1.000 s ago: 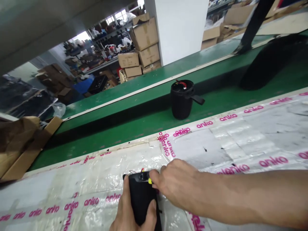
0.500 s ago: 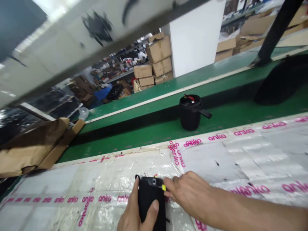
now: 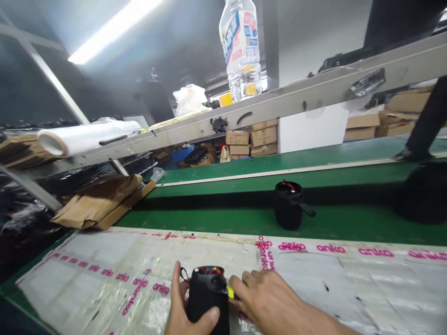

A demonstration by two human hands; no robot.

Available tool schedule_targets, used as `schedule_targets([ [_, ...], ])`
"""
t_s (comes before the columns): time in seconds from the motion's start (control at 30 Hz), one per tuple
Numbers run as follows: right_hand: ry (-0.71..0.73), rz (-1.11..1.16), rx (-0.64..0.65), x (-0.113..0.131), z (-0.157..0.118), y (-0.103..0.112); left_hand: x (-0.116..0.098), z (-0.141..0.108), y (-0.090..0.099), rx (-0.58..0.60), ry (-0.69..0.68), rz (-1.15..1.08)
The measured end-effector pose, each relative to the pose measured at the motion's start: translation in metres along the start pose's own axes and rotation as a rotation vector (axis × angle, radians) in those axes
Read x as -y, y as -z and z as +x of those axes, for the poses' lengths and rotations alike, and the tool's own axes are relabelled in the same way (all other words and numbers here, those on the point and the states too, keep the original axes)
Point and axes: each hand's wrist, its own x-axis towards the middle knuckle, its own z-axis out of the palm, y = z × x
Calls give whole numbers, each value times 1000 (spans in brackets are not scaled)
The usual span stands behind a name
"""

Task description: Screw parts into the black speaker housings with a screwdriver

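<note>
At the near edge of the view, my left hand (image 3: 186, 311) is wrapped round a black cylindrical speaker body (image 3: 208, 304), thumb across its front. Its open top shows red wires, and a thin black loop sticks out on the left of the rim. My right hand (image 3: 267, 298) is closed on a small tool with a yellow part (image 3: 230, 292), which meets the rim's right side. The tool's tip and kind cannot be made out. Farther back on the green belt stands a second black cylinder (image 3: 288, 209), upright, with red wires on top and a strap at its side.
White sheeting with pink lettering (image 3: 314, 270) covers the near worktop. A flattened carton (image 3: 101, 200) lies on the left. A beam-like shelf (image 3: 188, 125) crosses overhead, carrying a plastic bottle (image 3: 242, 51) and a film roll (image 3: 87, 137). A dark rounded object (image 3: 426, 193) stands far right.
The camera view has tilted up and levelled, bringing the bottle and film roll into sight. The held speaker body now shows its open top; both hands keep their holds.
</note>
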Motion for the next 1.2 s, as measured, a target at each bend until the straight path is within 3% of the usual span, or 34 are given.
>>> schedule_targets([
  [0.07,40,11,-27,2,6,11,-5,-4,3,-101,-23,-72],
  [0.13,60,25,-6,5,11,19,-10,-8,5,-114,1,-160],
  [0.27,84,63,123,10,14,30,-19,-18,13,54,117,-307],
  [0.43,159,35,160,8,10,36,-28,-24,20,169,87,-222],
  [0.83,200,-189,160,17,3,39,-24,-28,12,-17,-57,-8],
  [1.2,81,117,48,12,-1,30,-20,-35,11,-113,-16,-72],
])
